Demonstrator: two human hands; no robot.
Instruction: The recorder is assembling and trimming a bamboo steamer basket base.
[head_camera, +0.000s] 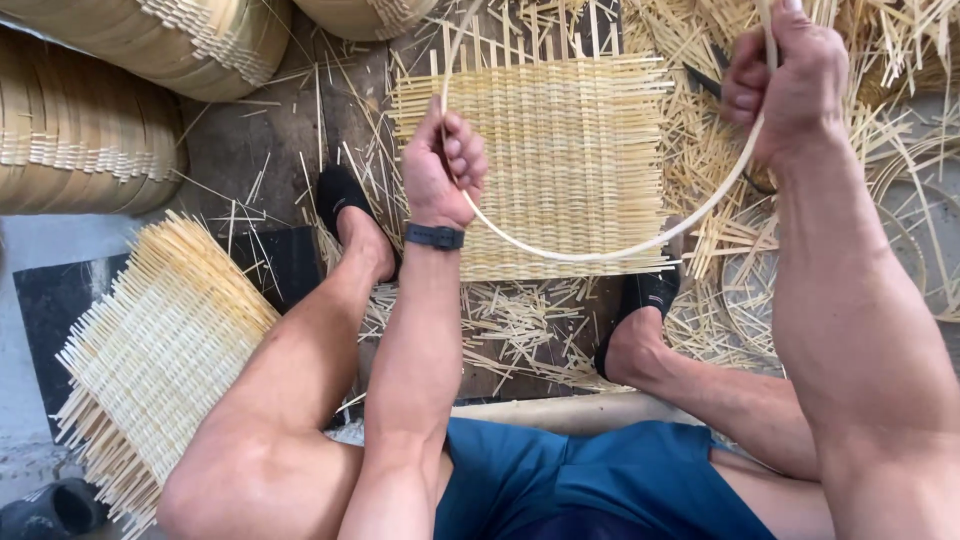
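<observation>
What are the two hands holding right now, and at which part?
Both grip one bent bamboo strip. The left hand pinches one side of its curve, the right hand the other, and the loop sags between them above the woven mat.

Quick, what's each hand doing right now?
Left hand: closed, gripping the pale bent bamboo strip.
Right hand: closed, gripping the same strip's other end.
</observation>
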